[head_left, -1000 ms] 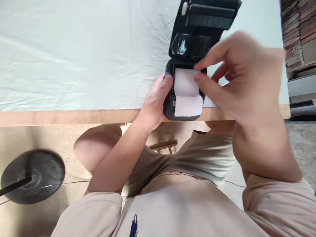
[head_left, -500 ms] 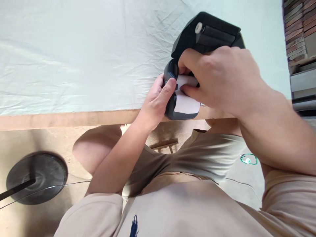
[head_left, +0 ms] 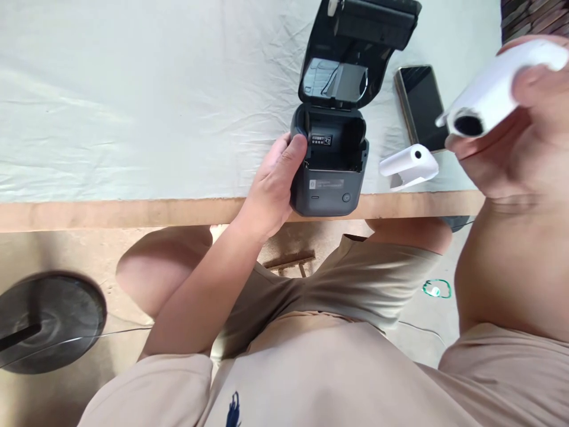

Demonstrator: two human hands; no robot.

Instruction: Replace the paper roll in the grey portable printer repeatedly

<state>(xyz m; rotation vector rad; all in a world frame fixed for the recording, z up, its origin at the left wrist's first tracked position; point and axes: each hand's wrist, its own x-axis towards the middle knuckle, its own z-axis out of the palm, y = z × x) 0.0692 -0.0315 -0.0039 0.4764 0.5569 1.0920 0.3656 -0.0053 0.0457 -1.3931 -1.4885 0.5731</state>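
Note:
A dark grey label printer (head_left: pixel 329 193) stands at the front edge of the table, its lid (head_left: pixel 355 53) swung up and its paper bay bare inside. My left hand (head_left: pixel 275 178) grips the printer's left side, thumb over the rim. Off to the right, my right hand (head_left: pixel 528 124) is closed around a thick white paper roll (head_left: pixel 486 86) with a dark hollow core, held above the table. A smaller white paper roll (head_left: pixel 402 160), its end partly unwound, lies on the cloth between the printer and my right hand.
A dark-screened phone (head_left: pixel 420 101) lies behind the small roll. Pale cloth (head_left: pixel 155 107) covers the table, with a wooden front edge (head_left: pixel 111 213). On the floor at left is a round black base (head_left: pixel 57 332); a thin cable (head_left: pixel 120 331) runs past it.
My right hand has lifted the white paper roll out of the printer and carried it right. The phone and small roll now show. My left hand still holds the printer.

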